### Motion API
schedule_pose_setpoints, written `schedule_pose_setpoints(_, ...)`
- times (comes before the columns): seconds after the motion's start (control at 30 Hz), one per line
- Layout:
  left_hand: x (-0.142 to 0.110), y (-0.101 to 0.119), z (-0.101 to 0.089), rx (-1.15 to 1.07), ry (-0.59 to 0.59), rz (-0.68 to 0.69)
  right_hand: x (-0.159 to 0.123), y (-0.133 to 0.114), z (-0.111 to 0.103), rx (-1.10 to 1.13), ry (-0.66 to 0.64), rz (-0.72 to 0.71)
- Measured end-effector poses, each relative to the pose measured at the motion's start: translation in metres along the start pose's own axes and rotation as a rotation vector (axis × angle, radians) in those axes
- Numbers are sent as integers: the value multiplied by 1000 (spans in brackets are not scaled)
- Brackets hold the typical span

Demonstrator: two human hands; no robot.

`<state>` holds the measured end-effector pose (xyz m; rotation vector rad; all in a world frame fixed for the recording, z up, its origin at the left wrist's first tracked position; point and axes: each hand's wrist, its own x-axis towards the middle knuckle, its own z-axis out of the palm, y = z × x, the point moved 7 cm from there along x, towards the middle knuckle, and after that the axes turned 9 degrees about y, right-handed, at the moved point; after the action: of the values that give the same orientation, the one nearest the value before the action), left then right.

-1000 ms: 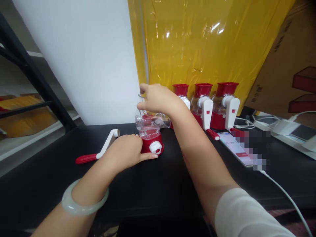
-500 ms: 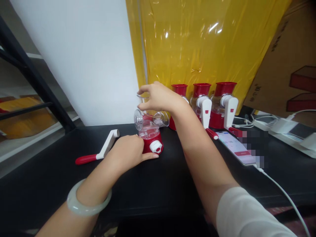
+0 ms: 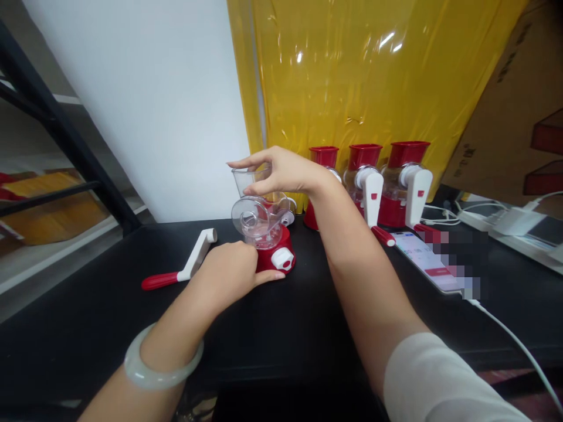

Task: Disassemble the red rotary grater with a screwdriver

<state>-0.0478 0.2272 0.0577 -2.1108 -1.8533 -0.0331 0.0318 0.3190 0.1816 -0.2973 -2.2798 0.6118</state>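
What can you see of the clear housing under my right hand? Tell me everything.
The clear housing looks like transparent plastic. It has a flared, open-topped chute and, below that, a round, flanged end facing roughly toward the camera. It stands on the red base, chute upward. The right hand spans the chute, thumb near its lower part. Whether the housing is locked on cannot be told.

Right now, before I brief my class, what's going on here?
A person's left hand grips a rounded red base with a white knob; the right hand holds the clear plastic body by its upper funnel. A white crank with a red handle lies apart at left on the black table. Three red-and-clear grinders stand at the right.
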Motion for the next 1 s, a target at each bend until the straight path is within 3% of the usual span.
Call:
schedule_pose_setpoints(0.23, 6, -29, 16, -180, -20, -99, -12, 19, -26, 82, 66, -3)
schedule_pose_setpoints(0.33, 12, -35, 21, -379, 6, -141, -22, 22, -45, 76, 169, 24)
schedule_pose_setpoints(0.53, 26, -29, 27, -883, 126, -39, -33, 38, -74, 226, 396, 120)
schedule_pose_setpoints(0.7, 34, -32, 49, -1106, 57, -67, -31, 64, -88, 305, 573, 215)
schedule_pose_setpoints(0.87, 37, -33, 55, -1213, 48, -68, -28, 71, -88, 321, 554, 234)
schedule_pose_setpoints(1.0, 35, -35, 51, -1227, 75, -113, -31, 68, -89, 192, 531, 265)
